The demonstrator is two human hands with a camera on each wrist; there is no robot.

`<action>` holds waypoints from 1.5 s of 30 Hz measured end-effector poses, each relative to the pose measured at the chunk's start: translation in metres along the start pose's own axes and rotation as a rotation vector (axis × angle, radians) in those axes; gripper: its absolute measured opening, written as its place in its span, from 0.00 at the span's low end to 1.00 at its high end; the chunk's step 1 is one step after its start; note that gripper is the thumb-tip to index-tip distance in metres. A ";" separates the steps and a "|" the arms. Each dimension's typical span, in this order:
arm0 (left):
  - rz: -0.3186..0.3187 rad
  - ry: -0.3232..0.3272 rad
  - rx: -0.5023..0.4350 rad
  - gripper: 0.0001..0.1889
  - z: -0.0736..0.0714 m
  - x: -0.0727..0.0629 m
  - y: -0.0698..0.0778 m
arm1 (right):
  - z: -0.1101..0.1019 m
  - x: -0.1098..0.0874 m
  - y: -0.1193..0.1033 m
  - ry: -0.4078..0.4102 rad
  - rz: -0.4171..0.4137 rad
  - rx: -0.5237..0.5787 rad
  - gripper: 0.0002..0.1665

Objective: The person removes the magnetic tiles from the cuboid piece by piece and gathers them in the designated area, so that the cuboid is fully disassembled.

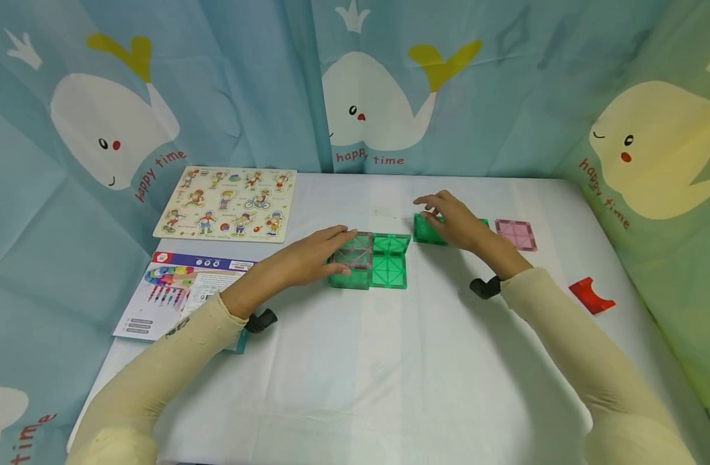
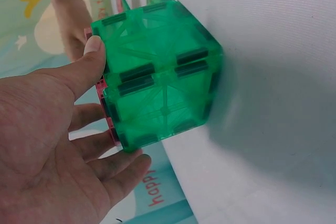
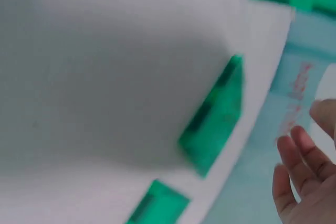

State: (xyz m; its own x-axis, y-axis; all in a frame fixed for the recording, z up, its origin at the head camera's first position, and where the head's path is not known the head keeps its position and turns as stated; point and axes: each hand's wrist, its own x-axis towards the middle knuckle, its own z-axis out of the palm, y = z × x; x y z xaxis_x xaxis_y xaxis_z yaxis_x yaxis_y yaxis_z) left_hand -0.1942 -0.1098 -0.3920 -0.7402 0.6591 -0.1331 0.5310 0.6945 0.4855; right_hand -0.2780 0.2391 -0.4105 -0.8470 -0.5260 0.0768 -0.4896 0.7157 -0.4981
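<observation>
A low box of green magnetic tiles (image 1: 388, 270) stands on the white table. A pink magnetic tile (image 1: 359, 250) lies over its left part. My left hand (image 1: 308, 257) rests at the box's left side, its thumb touching the top edge and its fingers spread loosely; the box partly hides some fingertips in the left wrist view. To the right of the box, my right hand (image 1: 455, 223) hovers near a loose green magnetic tile (image 1: 428, 231), nothing visible in its fingers. The right wrist view, somewhat blurred, shows a green tile (image 3: 214, 119) apart from that hand.
A second pink tile (image 1: 516, 235) lies right of the right hand, and a red curved-edge piece (image 1: 592, 296) nearer the table's right edge. At left are a wooden picture puzzle (image 1: 227, 205) and a printed booklet (image 1: 175, 284). Whale-print curtains (image 1: 262, 84) surround the table.
</observation>
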 end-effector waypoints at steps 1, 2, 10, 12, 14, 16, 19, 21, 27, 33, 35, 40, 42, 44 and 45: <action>0.001 0.001 0.000 0.43 0.000 0.000 0.000 | 0.000 -0.001 -0.006 0.002 -0.020 0.009 0.21; 0.003 0.002 0.002 0.43 0.000 0.000 0.000 | 0.000 -0.002 -0.011 0.005 -0.036 0.016 0.21; 0.008 0.002 0.008 0.43 0.001 0.000 0.000 | 0.006 -0.015 -0.050 0.022 -0.211 -0.068 0.22; 0.002 -0.001 0.002 0.43 0.000 0.000 0.000 | 0.009 -0.017 -0.053 0.015 -0.254 -0.106 0.23; -0.008 -0.005 -0.006 0.43 0.000 0.000 0.000 | 0.014 -0.019 -0.054 0.016 -0.296 -0.141 0.24; -0.017 -0.008 -0.015 0.43 -0.001 0.000 0.000 | 0.019 -0.021 -0.054 0.029 -0.346 -0.174 0.26; -0.019 -0.010 -0.020 0.43 -0.001 0.000 0.000 | 0.026 -0.022 -0.051 0.052 -0.412 -0.230 0.30; -0.016 -0.009 -0.023 0.43 -0.001 0.000 0.001 | 0.030 -0.024 -0.048 0.058 -0.442 -0.266 0.35; -0.007 -0.009 -0.018 0.43 -0.001 -0.001 0.001 | 0.038 -0.028 -0.042 0.060 -0.466 -0.344 0.42; -0.003 -0.009 -0.006 0.43 -0.001 0.000 0.002 | 0.040 -0.031 -0.041 0.062 -0.447 -0.364 0.43; -0.002 -0.010 -0.003 0.43 -0.001 0.000 0.002 | 0.040 -0.032 -0.041 0.064 -0.452 -0.372 0.45; -0.009 -0.015 -0.010 0.42 -0.002 -0.001 0.002 | 0.041 -0.035 -0.042 0.082 -0.493 -0.366 0.44; -0.010 -0.016 -0.010 0.42 -0.002 -0.001 0.002 | 0.042 -0.036 -0.042 0.091 -0.499 -0.359 0.44; -0.008 -0.017 -0.006 0.43 -0.002 -0.001 0.001 | 0.043 -0.037 -0.042 0.098 -0.494 -0.358 0.43; -0.005 -0.017 -0.003 0.43 -0.002 0.000 0.001 | 0.043 -0.037 -0.042 0.101 -0.488 -0.360 0.43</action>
State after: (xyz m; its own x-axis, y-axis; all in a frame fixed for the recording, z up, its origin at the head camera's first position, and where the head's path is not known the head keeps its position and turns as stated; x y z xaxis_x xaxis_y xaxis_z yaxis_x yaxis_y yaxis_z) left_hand -0.1940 -0.1096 -0.3900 -0.7355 0.6606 -0.1506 0.5261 0.6969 0.4873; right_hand -0.2173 0.2087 -0.4295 -0.5145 -0.7984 0.3128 -0.8500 0.5229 -0.0633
